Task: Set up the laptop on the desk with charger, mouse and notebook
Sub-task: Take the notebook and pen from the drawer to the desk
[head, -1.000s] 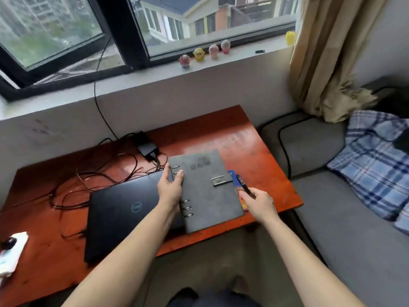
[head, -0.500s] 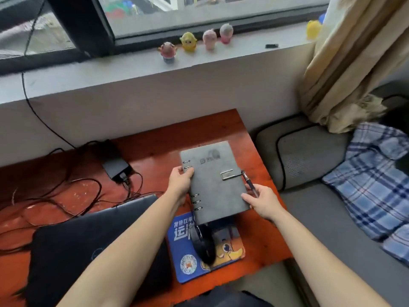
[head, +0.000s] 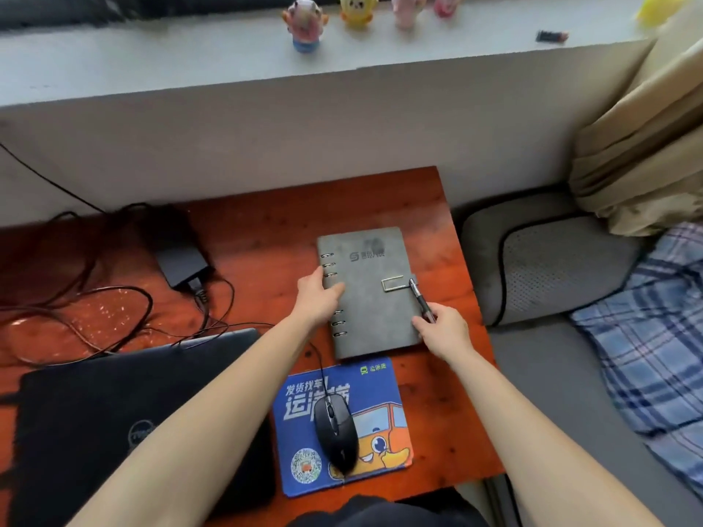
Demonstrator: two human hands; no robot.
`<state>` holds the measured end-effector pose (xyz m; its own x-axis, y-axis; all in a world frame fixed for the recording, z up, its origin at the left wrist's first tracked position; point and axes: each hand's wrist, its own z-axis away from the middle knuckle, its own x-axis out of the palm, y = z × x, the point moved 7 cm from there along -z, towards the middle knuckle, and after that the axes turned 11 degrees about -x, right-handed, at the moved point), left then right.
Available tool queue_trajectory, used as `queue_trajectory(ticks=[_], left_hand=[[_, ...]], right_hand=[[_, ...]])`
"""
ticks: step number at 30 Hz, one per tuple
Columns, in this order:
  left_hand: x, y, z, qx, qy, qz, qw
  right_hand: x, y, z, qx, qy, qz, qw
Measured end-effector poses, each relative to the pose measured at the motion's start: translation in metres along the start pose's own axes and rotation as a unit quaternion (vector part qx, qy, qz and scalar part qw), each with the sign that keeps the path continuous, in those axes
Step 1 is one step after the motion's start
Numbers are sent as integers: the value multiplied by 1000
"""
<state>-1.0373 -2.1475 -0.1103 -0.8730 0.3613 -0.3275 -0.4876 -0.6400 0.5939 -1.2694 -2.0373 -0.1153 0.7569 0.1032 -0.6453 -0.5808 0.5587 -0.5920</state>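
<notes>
A grey ring-bound notebook lies flat at the back right of the red-brown desk, with a black pen in its clasp loop. My left hand grips its ringed left edge. My right hand holds its lower right corner by the pen. A closed black laptop lies at the front left. The black charger brick with tangled cables sits at the back left. A black wired mouse rests on a blue mouse pad in front of the notebook.
A grey sofa with a plaid blanket stands just right of the desk. A beige curtain hangs at the right. Small toy figures line the windowsill above the wall behind the desk.
Both hands carried the notebook off the laptop and mouse pad towards the desk's back right, where it now lies flat. The mouse and pad have come into full view. The camera tilted down.
</notes>
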Motion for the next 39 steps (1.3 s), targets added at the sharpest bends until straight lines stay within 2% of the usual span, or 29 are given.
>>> queue_trajectory(ticks=[6, 9, 16, 19, 21, 24, 27, 29, 32, 35, 39], left_hand=[[32, -25, 32, 6, -24, -124, 992], [40, -36, 37, 3, -3, -120, 993], [37, -33, 42, 0, 7, -122, 992], [23, -23, 50, 26, 41, -137, 989], [12, -20, 59, 73, 79, -194, 975], [-5, -39, 71, 103, 129, -319, 933], [-25, -73, 73, 70, 157, -436, 883], [-37, -95, 73, 38, 152, -482, 862], [-49, -119, 74, 19, 146, -509, 848], [-51, -131, 73, 34, 146, -526, 837], [-48, -137, 68, 23, 138, -516, 845]], right_hand=[[5, -1, 0, -28, -57, -15, 998], [8, 1, 5, -43, -74, -19, 996], [-12, 20, 25, -51, -41, -4, 998], [-25, 18, 29, -52, -24, -11, 998], [-28, 7, 25, -68, -25, 4, 997], [-16, -22, 17, -115, -63, 57, 990], [6, -54, 7, -151, -92, 107, 978], [20, -74, 1, -169, -92, 123, 974], [39, -93, -3, -182, -81, 125, 972], [55, -94, -1, -180, -104, 185, 960], [57, -86, 2, -194, -92, 192, 958]])
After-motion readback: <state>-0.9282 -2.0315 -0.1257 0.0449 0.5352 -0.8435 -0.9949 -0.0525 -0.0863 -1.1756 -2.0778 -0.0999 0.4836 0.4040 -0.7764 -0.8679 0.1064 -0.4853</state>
